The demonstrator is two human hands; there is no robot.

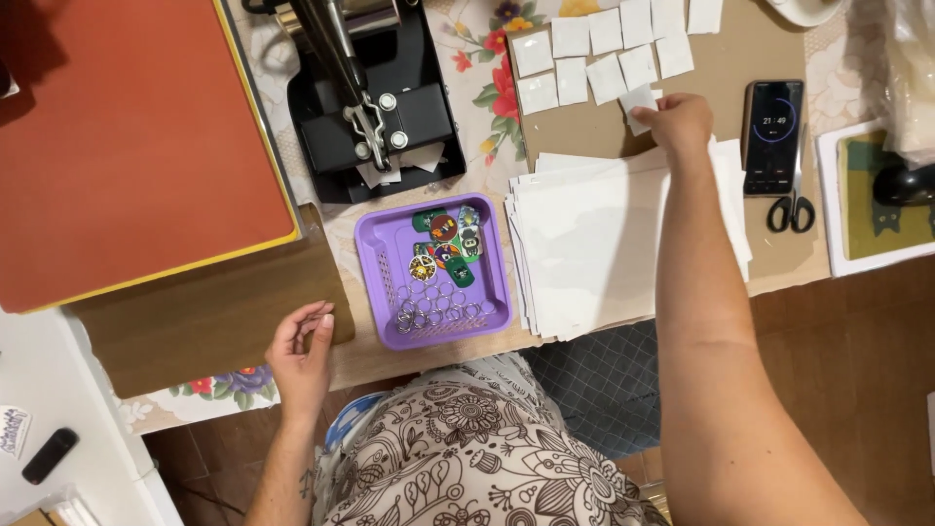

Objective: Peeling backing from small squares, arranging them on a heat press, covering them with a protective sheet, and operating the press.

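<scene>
A small white paper square [638,100] is pinched in the fingertips of the right hand [679,125], which reaches far across the surface [370,360] with its fingers curled shut on it. The square sits at the near edge of two rows of similar white squares [609,49] laid out on a brown cardboard sheet [750,49]. Just below the hand lies a loose stack of larger white paper sheets [584,244], which the forearm crosses.

To the right of the hand a smartphone [773,136] lies face up with a round timer dial on its screen, and black-handled scissors [794,200] rest partly over its lower edge.

Left of the paper stack stands a purple plastic tray [380,253] holding colourful round badges [446,244] and a heap of metal key rings [433,307]. Beyond the tray is a black lever press [365,97] on a flowered tablecloth [492,88].

The left hand [302,356] rests at the near edge of the surface, fingers loosely bent and holding nothing, touching a brown board [195,321]. A large red pad with a yellow edge [127,136] lies above that board.
</scene>
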